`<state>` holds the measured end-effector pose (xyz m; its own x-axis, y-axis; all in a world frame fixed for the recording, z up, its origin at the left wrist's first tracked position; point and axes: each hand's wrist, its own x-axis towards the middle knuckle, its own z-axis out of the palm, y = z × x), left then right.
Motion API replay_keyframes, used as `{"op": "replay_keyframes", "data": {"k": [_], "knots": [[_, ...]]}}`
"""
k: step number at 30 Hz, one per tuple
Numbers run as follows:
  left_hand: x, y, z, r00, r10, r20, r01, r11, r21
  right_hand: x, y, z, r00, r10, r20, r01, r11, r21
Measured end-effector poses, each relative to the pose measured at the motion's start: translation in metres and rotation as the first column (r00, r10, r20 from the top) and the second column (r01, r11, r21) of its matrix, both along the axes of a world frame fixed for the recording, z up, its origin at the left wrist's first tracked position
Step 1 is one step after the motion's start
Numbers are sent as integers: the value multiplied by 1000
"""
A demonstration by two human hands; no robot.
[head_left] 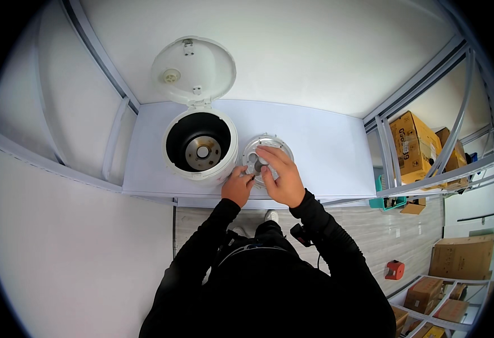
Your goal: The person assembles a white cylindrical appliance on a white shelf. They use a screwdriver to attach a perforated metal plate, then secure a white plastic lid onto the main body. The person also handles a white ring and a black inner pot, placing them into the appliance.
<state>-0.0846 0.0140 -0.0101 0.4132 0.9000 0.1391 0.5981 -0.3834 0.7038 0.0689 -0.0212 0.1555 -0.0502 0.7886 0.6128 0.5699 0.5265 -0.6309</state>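
A white rice cooker (200,151) stands on the white table (326,152) with its lid (193,70) swung up and back. Its pot cavity is dark, with the round metal heating plate showing at the bottom. To its right lies a round silver inner lid plate (269,147). My right hand (281,173) rests on that plate with fingers on its centre. My left hand (238,185) grips the plate's left edge, close to the cooker's wall.
A metal shelf frame (427,169) with cardboard boxes (413,143) stands at the right. More boxes (461,256) and a small red object (394,270) sit on the wood floor lower right. A green basket (390,201) is under the shelf. White walls enclose the table.
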Motion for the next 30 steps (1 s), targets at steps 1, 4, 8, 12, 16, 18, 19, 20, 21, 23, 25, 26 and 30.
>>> {"op": "replay_keyframes", "data": {"k": [1, 4, 8, 12, 16, 18, 19, 20, 21, 23, 25, 26, 30], "knots": [[0, 0, -2, 1000, 5, -6, -5, 1000, 11, 0, -1, 1, 999, 3, 39, -3, 1000, 6], [1, 0, -1, 1000, 13, -16, -13, 1000, -18, 7, -3, -6, 996, -24, 85, 33, 993, -110], [1, 0, 1, 1000, 16, -20, -17, 999, -44, 3, 2, -2, 999, -33, -39, 31, 999, -45], [3, -1, 4, 999, 42, -28, -43, 999, -15, 6, 1, -3, 999, -13, 50, 14, 1000, -23], [4, -1, 5, 997, 45, -61, -44, 999, 18, 9, -1, -7, 997, -19, 73, 29, 991, -129], [4, -1, 5, 996, 41, -74, -37, 997, 62, 9, 0, -8, 999, -20, 35, 23, 996, -84], [4, -1, 6, 996, 42, -84, -34, 995, 96, 7, 2, -7, 1000, -17, 16, 18, 999, -33], [4, -1, 8, 995, 44, -94, -31, 991, 129, 7, 3, -5, 1000, -13, -3, 13, 1000, 18], [4, -1, 9, 994, 49, -94, -37, 991, 126, 7, 4, -4, 1000, -10, 15, 9, 1000, 29], [6, -1, 10, 994, 58, -94, -47, 992, 120, 7, 4, -2, 999, -3, 51, 1, 999, 49], [8, 0, 7, 994, 59, -91, -49, 993, 107, 9, 3, -5, 997, -48, 68, 52, 997, -55], [8, 0, 6, 994, 59, -90, -50, 994, 100, 10, 3, -6, 994, -70, 78, 79, 991, -106], [10, 0, 3, 995, 56, -81, -47, 993, 111, 14, 6, -9, 996, -85, 13, 85, 995, -59]]}}
